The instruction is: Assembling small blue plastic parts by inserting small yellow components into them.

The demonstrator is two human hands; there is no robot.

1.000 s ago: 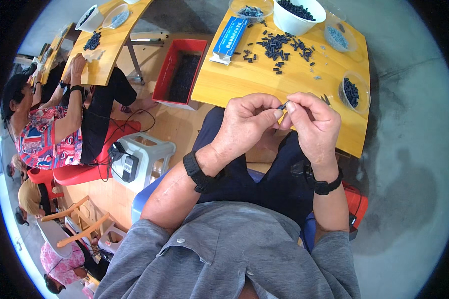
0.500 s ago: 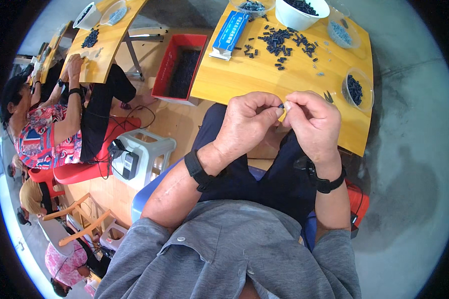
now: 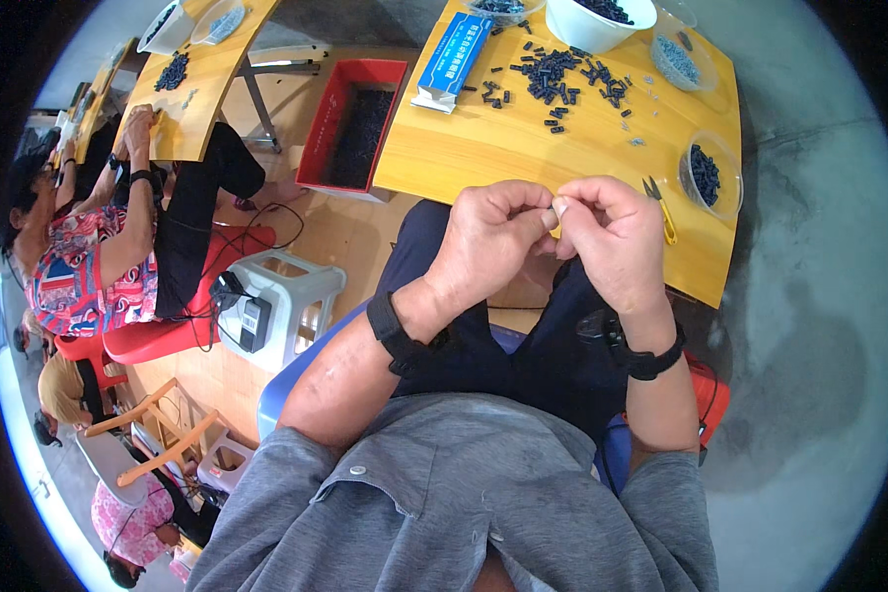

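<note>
My left hand (image 3: 493, 237) and my right hand (image 3: 617, 242) meet tip to tip in front of the table's near edge. A small dark piece (image 3: 552, 208) sits in the pinch of the left thumb and forefinger, mostly hidden by the fingertips. The right thumb and forefinger press together against its end; whatever lies between them is covered. On the yellow table (image 3: 444, 158) beyond lies a loose pile of small black plastic parts (image 3: 548, 77). Yellow-handled snips (image 3: 666, 219) rest just right of my right hand.
A clear tub of black parts (image 3: 705, 178), a tub of pale blue pieces (image 3: 678, 64) and a white bowl (image 3: 587, 30) stand on the table, with a blue-white box (image 3: 452, 64). A red bin (image 3: 340, 148) is on the floor left; a co-worker (image 3: 94, 247) sits beyond.
Both hands stay pinched together, the right fingertips now closer over the small piece. The view has shifted slightly, so more of the snips shows beside my right hand.
</note>
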